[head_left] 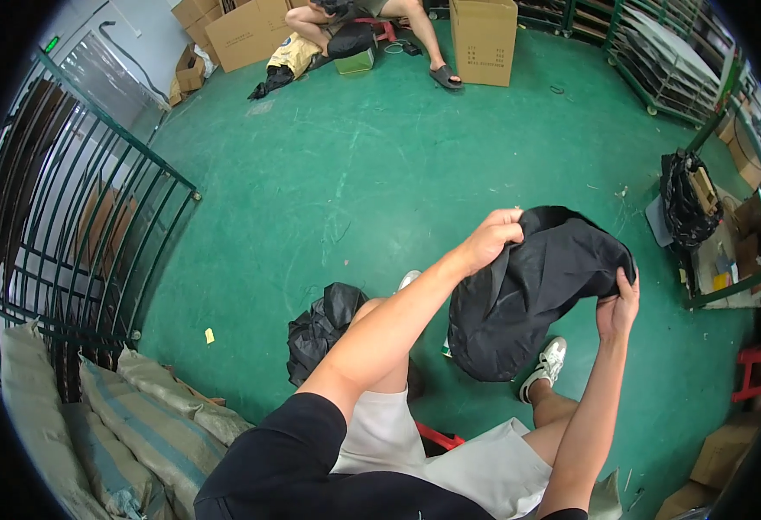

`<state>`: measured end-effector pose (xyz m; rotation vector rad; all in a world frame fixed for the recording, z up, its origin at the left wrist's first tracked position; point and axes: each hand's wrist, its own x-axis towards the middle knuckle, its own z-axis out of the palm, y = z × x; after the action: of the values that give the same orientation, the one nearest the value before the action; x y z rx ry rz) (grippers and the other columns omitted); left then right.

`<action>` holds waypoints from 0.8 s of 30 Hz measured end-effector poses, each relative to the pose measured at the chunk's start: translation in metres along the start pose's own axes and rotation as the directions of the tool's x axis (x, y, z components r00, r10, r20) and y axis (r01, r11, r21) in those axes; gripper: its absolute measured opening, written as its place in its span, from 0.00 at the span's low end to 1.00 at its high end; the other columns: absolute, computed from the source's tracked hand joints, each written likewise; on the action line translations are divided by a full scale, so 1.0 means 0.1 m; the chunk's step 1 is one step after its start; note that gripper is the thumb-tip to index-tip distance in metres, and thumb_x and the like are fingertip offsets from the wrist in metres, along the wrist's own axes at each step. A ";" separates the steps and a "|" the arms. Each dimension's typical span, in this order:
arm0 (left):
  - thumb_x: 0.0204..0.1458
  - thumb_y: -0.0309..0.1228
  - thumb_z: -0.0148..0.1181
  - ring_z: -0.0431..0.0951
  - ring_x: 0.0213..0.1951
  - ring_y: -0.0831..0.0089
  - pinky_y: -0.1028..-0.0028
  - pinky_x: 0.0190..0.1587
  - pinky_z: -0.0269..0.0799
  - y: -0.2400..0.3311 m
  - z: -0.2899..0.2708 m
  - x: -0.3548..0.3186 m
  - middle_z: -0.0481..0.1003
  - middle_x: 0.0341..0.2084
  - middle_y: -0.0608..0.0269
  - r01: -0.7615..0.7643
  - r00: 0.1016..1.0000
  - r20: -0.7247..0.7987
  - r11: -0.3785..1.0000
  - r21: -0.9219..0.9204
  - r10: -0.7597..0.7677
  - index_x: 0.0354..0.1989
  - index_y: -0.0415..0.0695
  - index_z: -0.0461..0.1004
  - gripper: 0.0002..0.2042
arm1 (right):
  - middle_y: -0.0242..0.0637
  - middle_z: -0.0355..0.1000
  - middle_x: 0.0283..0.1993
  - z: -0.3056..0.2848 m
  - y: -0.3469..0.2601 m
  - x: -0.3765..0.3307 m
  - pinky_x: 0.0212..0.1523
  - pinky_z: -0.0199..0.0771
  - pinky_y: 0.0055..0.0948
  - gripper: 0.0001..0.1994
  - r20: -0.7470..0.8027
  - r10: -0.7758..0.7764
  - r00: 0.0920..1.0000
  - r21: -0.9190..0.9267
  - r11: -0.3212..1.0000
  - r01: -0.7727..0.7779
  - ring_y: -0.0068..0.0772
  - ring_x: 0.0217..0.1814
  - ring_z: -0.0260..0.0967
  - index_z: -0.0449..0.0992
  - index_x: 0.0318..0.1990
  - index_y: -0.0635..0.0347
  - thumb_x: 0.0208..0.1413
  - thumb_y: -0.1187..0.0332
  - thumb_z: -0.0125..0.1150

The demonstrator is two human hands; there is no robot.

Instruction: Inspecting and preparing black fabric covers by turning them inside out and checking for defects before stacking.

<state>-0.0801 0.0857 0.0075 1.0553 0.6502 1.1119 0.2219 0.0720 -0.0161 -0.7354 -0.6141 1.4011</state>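
A black fabric bag or cover (528, 303) is stretched between my two hands, its rim held up and its body hanging down over the green floor. My left hand (491, 240) is closed on the rim at the bag's left side. On the right side, my right hand (621, 305) pinches the same rim. Left of my legs lies a crumpled heap of similar black fabric (324, 329), touched by neither hand. Whatever is inside the held bag is hidden.
Woven sacks (146, 416) lie at lower left beside a green metal rack (120, 208). Ahead, another person sits by a tall carton (483, 43). To the right stand a cart with a black plastic bag (691, 199) and a red stool (753, 371).
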 end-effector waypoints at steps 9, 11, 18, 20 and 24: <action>0.44 0.25 0.59 0.77 0.22 0.72 0.72 0.28 0.72 0.16 -0.25 0.05 0.77 0.19 0.58 -0.015 0.747 -0.440 0.674 0.738 0.498 0.30 0.37 0.77 0.06 | 0.47 0.71 0.57 -0.09 -0.30 -0.08 0.61 0.71 0.42 0.20 0.177 0.111 0.978 -0.010 0.994 -0.111 0.44 0.59 0.70 0.66 0.59 0.68 0.58 0.76 0.46; 0.43 0.24 0.61 0.78 0.23 0.73 0.73 0.30 0.74 0.13 -0.30 0.06 0.79 0.21 0.56 0.016 0.739 -0.498 0.728 0.686 0.453 0.32 0.36 0.79 0.08 | 0.44 0.73 0.53 -0.04 -0.21 -0.08 0.57 0.72 0.35 0.20 0.097 0.128 0.987 -0.139 0.984 -0.114 0.38 0.52 0.73 0.69 0.56 0.69 0.55 0.75 0.58; 0.54 0.29 0.60 0.77 0.31 0.79 0.79 0.37 0.70 0.12 -0.48 0.06 0.79 0.27 0.65 0.004 0.891 -0.439 0.965 0.261 0.115 0.35 0.38 0.79 0.07 | 0.35 0.77 0.41 -0.02 -0.08 -0.06 0.47 0.75 0.26 0.09 -0.088 0.035 0.996 -0.224 0.973 -0.054 0.26 0.41 0.74 0.75 0.47 0.66 0.61 0.75 0.56; 0.59 0.33 0.55 0.79 0.33 0.76 0.76 0.39 0.72 0.19 -0.47 0.04 0.80 0.31 0.63 0.042 0.932 -0.358 0.998 -0.055 -0.059 0.36 0.40 0.78 0.09 | 0.36 0.77 0.44 -0.04 -0.10 -0.04 0.47 0.77 0.25 0.10 -0.020 0.049 0.999 -0.206 0.977 -0.052 0.26 0.44 0.75 0.74 0.48 0.65 0.63 0.74 0.52; 0.63 0.35 0.47 0.81 0.37 0.65 0.67 0.46 0.76 0.32 -0.40 0.00 0.81 0.37 0.57 0.064 0.963 -0.208 0.897 -0.438 -0.170 0.40 0.38 0.78 0.14 | 0.34 0.76 0.41 -0.10 -0.11 0.02 0.43 0.76 0.24 0.09 -0.021 0.072 0.997 -0.233 0.970 -0.075 0.24 0.40 0.74 0.74 0.46 0.64 0.61 0.75 0.49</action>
<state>-0.1266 0.1018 0.0217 0.4990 0.6146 1.2179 0.2371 0.0724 -0.0140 -0.9612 -0.7569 1.4050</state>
